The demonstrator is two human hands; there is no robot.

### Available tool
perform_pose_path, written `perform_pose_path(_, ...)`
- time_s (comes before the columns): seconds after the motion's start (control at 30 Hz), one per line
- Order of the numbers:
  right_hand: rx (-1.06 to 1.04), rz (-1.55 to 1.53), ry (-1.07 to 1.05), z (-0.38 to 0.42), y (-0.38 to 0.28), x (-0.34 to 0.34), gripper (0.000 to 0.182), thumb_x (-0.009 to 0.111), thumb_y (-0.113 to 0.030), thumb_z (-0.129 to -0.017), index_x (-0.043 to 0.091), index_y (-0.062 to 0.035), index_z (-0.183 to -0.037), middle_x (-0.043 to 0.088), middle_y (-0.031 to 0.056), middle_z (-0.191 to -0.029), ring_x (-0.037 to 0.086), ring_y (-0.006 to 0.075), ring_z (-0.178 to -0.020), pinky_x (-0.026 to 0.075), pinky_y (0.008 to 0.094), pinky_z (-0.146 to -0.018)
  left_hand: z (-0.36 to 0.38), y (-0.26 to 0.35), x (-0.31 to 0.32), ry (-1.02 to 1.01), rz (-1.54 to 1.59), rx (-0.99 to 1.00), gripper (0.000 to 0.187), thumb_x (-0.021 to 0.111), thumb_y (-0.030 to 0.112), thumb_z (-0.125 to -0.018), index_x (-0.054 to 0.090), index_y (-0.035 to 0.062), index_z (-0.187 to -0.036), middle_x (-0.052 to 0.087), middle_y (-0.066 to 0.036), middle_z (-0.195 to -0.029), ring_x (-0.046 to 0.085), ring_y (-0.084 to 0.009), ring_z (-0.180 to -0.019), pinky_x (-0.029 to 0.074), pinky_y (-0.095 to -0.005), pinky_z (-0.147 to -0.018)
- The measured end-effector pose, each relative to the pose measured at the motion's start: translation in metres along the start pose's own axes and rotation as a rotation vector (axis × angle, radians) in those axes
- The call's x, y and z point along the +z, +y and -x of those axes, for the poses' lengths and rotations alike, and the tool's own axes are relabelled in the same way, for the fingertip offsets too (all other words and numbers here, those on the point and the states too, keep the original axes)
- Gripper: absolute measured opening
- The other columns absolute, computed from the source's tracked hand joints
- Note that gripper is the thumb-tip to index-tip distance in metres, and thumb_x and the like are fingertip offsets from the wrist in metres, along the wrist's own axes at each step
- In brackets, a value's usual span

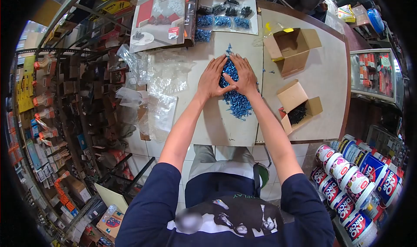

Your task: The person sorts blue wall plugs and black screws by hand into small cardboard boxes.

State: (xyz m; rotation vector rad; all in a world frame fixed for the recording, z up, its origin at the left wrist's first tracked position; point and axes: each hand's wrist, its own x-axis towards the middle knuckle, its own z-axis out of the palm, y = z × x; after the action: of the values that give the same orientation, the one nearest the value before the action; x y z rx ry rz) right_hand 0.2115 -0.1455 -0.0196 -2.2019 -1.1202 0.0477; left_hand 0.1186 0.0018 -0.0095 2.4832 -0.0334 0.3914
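Note:
A heap of small blue screws point(238, 101) lies on the pale tabletop point(191, 125), stretching away from the front edge. On its left side rests my left hand point(213, 78), fingers extended forward and thumb pointing inward. My right hand point(243, 75) lies over the heap's right side, fingers also stretched out. The two thumbs come close together over the screws. Neither hand grips anything. A few screws sit beyond the fingertips, and some lie loose to the right.
An open empty carton point(295, 64) stands at the right, with another open box point(290, 90) of black screws nearer. Clear plastic bags point(163, 99) cover the left. Behind are a large printed box point(158, 19) and a white tray point(254, 12) of bagged screws.

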Motion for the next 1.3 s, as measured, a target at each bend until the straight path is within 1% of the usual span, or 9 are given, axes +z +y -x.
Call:
perform_pose_path(0.1,-0.008,-0.006,-0.009,0.007,-0.007,-0.002,0.067,0.063,-0.038,-0.083,0.043,-0.0036,-0.137,0.046,0.0161,-0.140,0.040,0.0328,-0.132,0.027,0.0459,-0.112,0.007,0.004,0.000,-0.013,-0.001,-0.007,0.106,0.063,0.071,-0.069,0.036,-0.0041,-0.138,0.038,-0.021,-0.143,0.037,-0.0340,-0.133,0.024,-0.0451,-0.114)
perform_pose_path(0.5,0.006,-0.013,-0.062,0.037,-0.030,-0.004,0.070,0.063,-0.039,-0.083,0.040,-0.0042,-0.139,0.043,0.0146,-0.143,0.036,0.0316,-0.135,0.023,0.0454,-0.114,0.042,0.019,-0.006,-0.049,0.020,-0.027,0.104,0.063,0.068,-0.070,0.032,-0.0008,-0.142,0.035,-0.020,-0.146,0.034,-0.0331,-0.136,0.022,-0.0458,-0.115)
perform_pose_path(0.7,-0.016,-0.033,-0.063,0.031,-0.025,-0.017,0.074,0.064,-0.041,-0.083,0.036,-0.0040,-0.141,0.037,0.0142,-0.146,0.028,0.0306,-0.140,0.018,0.0450,-0.116,0.057,0.008,-0.006,0.020,0.172,-0.022,0.106,0.069,0.060,-0.070,0.020,0.0044,-0.146,0.022,-0.022,-0.152,0.023,-0.0391,-0.140,0.016,-0.0504,-0.116)
perform_pose_path(0.77,0.020,-0.039,-0.011,0.022,-0.019,-0.023,0.078,0.065,-0.045,-0.082,0.034,-0.0055,-0.142,0.035,0.0119,-0.148,0.026,0.0294,-0.141,0.017,0.0456,-0.116,0.071,0.008,-0.006,0.114,0.145,-0.076,0.103,0.067,0.059,-0.073,0.018,0.0061,-0.146,0.021,-0.022,-0.152,0.022,-0.0417,-0.139,0.015,-0.0512,-0.116)
perform_pose_path(0.9,0.005,-0.042,0.022,-0.017,0.005,-0.018,0.077,0.065,-0.040,-0.084,0.030,-0.0036,-0.143,0.033,0.0165,-0.149,0.026,0.0325,-0.140,0.023,0.0425,-0.115,0.090,0.016,-0.004,0.119,0.087,-0.181,0.097,0.063,0.059,-0.077,0.018,0.0086,-0.147,0.020,-0.022,-0.152,0.022,-0.0421,-0.140,0.015,-0.0519,-0.116)
perform_pose_path(0.93,0.109,-0.095,-0.051,-0.025,0.007,-0.018,0.079,0.065,-0.040,-0.084,0.030,-0.0024,-0.143,0.031,0.0183,-0.149,0.026,0.0332,-0.140,0.024,0.0403,-0.115,0.094,0.019,-0.006,0.120,0.044,-0.214,0.097,0.062,0.059,-0.078,0.018,0.0060,-0.146,0.021,-0.022,-0.152,0.022,-0.0403,-0.140,0.016,-0.0508,-0.116)
perform_pose_path(1.03,0.093,-0.102,-0.079,-0.050,0.009,-0.010,0.080,0.066,-0.041,-0.084,0.029,-0.0022,-0.144,0.030,0.0181,-0.150,0.026,0.0327,-0.140,0.024,0.0400,-0.115,0.098,0.022,-0.004,0.171,-0.003,-0.285,0.098,0.061,0.060,-0.078,0.018,0.0034,-0.146,0.022,-0.022,-0.152,0.024,-0.0383,-0.140,0.017,-0.0488,-0.116)
perform_pose_path(1.2,-0.049,-0.047,-0.158,-0.055,0.004,0.010,0.067,0.065,-0.037,-0.085,0.043,-0.0008,-0.136,0.040,0.0189,-0.144,0.030,0.0329,-0.138,0.023,0.0406,-0.115,0.093,0.025,-0.005,0.152,-0.029,-0.326,0.097,0.059,0.061,-0.079,0.021,0.0015,-0.145,0.026,-0.020,-0.150,0.025,-0.0365,-0.139,0.018,-0.0469,-0.116)
perform_pose_path(1.3,-0.105,-0.220,-0.157,-0.036,-0.010,0.012,0.059,0.066,-0.033,-0.084,0.050,0.0003,-0.130,0.047,0.0194,-0.138,0.038,0.0330,-0.134,0.025,0.0412,-0.114,0.092,0.024,-0.002,0.155,-0.017,-0.345,0.093,0.058,0.061,-0.081,0.023,0.0014,-0.144,0.030,-0.019,-0.149,0.027,-0.0361,-0.139,0.018,-0.0464,-0.116)
